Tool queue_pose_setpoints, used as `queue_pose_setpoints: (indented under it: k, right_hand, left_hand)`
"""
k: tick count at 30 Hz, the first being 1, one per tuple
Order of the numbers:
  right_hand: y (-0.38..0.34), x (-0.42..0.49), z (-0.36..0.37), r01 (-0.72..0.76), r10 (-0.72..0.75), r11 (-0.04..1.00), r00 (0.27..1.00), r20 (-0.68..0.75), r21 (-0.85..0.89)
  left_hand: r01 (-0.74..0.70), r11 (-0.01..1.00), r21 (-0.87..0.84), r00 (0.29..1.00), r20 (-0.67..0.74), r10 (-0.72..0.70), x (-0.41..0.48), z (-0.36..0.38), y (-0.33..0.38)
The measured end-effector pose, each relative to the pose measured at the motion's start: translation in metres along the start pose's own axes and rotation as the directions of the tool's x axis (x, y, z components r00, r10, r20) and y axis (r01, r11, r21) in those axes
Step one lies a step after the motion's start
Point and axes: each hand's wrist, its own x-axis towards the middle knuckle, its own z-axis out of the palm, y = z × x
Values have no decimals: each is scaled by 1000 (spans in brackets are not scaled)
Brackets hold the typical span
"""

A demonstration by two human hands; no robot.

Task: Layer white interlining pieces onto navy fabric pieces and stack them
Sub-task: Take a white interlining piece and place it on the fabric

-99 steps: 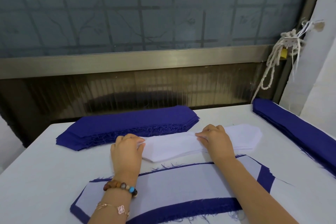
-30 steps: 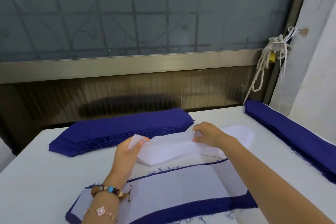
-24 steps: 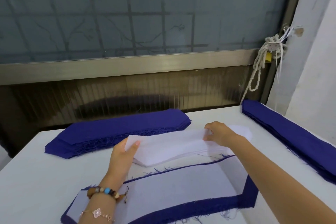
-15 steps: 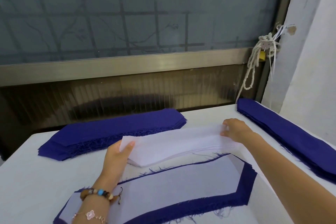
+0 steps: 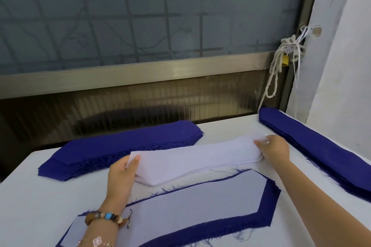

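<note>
Hands, two, bare. Left hand (image 5: 122, 174): pinches the left end of the top white interlining piece (image 5: 196, 154), thumb on top, fingers underneath. Right hand (image 5: 275, 148): grips the right end of the same piece, fingers curled at its edge. Piece held raised at its left end, spread between both hands, directly over the white interlining stack (image 5: 154, 182). Stack lying on the white surface (image 5: 30, 196).

Just in front of the stack: navy fabric (image 5: 266, 206) topped with an interlining layer (image 5: 192, 204), navy border showing along front and right edges, threads fraying.

Behind the stack, toward its left: pile of plain navy pieces (image 5: 120, 146).

Right of the stack: second navy pile (image 5: 321, 152), lying along the surface edge.

Left of the stack, on the left wrist: beaded bracelet (image 5: 104, 216).

Beyond the stack: frosted window (image 5: 140, 16); knotted rope (image 5: 275, 74) at its right frame.
</note>
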Motion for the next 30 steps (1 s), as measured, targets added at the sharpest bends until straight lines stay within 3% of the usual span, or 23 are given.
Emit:
queue_pose_setpoints:
  k: [8,11,14,20,25,30]
  right_hand:
    - [6,-10,8,111,-116,993,983,-142,-41]
    - [7,-8,8,138,-131,990,980,-151,37]
    - [6,-10,5,105,-75,969,987,-139,223]
    - [6,-12,-4,84,-62,948,995,-83,306]
    - [-9,-21,-16,102,-88,927,995,-57,360]
    - [-24,-38,-26,123,-119,911,992,-35,393]
  left_hand:
    - [34,999,25,996,-79,-32,2,-3,-4]
    - [14,999,40,995,-104,-10,1,-5,-4]
    - [-25,994,110,990,-132,40,1,-6,-2]
    - [-20,996,83,988,-150,32,2,-9,8]
    - [-86,981,171,981,-156,114,6,-29,32]
    - [-67,968,240,973,-199,116,-7,-59,41]
